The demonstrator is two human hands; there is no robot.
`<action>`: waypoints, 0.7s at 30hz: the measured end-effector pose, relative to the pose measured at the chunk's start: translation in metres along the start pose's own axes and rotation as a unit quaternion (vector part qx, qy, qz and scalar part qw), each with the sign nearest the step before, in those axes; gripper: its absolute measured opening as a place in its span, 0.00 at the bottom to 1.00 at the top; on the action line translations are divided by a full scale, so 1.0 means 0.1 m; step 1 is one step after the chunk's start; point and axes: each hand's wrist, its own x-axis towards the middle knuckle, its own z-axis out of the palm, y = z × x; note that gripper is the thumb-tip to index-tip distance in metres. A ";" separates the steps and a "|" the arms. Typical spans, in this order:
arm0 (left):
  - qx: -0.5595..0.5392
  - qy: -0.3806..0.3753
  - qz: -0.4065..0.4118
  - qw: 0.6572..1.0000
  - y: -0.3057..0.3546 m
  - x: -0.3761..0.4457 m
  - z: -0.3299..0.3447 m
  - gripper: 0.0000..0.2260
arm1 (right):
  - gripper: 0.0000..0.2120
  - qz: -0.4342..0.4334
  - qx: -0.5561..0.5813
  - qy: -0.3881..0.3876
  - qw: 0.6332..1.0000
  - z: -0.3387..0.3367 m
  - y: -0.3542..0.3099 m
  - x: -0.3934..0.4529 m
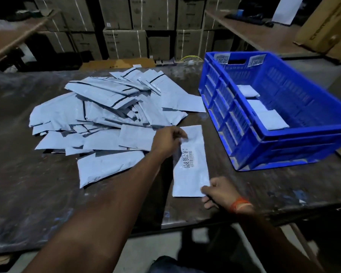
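Both hands grasp one labelled mailer between pile and crate

The left hand (pixel 170 141) pinches the far left edge of the mailer (pixel 193 174), and the right hand (pixel 220 191) pinches its near right corner, thumb on top. The mailer lies flat and label (pixel 187 159) up on the worktop (pixel 37 184), just right of the pile (pixel 98 115) and near the blue crate (pixel 230 123). Probably best lifted by both ends so the thin bag neither sags nor drags its neighbours, then carried over the crate wall and laid flat beside the packets (pixel 270 120) inside. The left fingertips are tucked out of sight, the label print is too blurred to read, the mailer's contents cannot be told, and the near wall hides much of the crate floor.
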 end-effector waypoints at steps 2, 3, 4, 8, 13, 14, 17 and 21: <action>-0.024 -0.035 0.071 0.997 0.19 0.09 0.11 0.17 | 0.10 -0.022 -0.048 -0.043 0.998 0.13 -0.03 -0.06; -0.026 -0.039 0.098 0.994 0.25 0.13 0.16 0.18 | 0.12 -0.037 -0.069 -0.073 0.994 0.20 -0.05 -0.10; -0.015 -0.032 0.113 0.993 0.28 0.15 0.21 0.18 | 0.13 -0.049 -0.084 -0.114 0.989 0.26 -0.08 -0.14; 0.055 0.028 0.066 0.996 0.12 0.11 0.30 0.21 | 0.12 -0.115 -0.111 -0.144 0.977 0.28 -0.12 -0.14; 0.150 0.026 -0.057 0.987 -0.11 -0.44 0.31 0.25 | 0.05 -0.177 -0.196 0.115 0.958 -0.13 -0.03 0.19; 0.171 0.017 -0.051 0.984 -0.12 -0.58 0.33 0.27 | 0.04 -0.164 -0.186 0.121 0.961 -0.18 -0.03 0.23; 0.223 -0.014 -0.011 0.975 -0.18 -0.93 0.40 0.37 | 0.03 -0.152 -0.170 0.125 0.966 -0.22 -0.04 0.33; 0.281 -0.074 0.033 0.956 -0.35 -1.01 0.37 0.37 | 0.03 -0.164 -0.149 0.133 0.966 -0.20 -0.05 0.39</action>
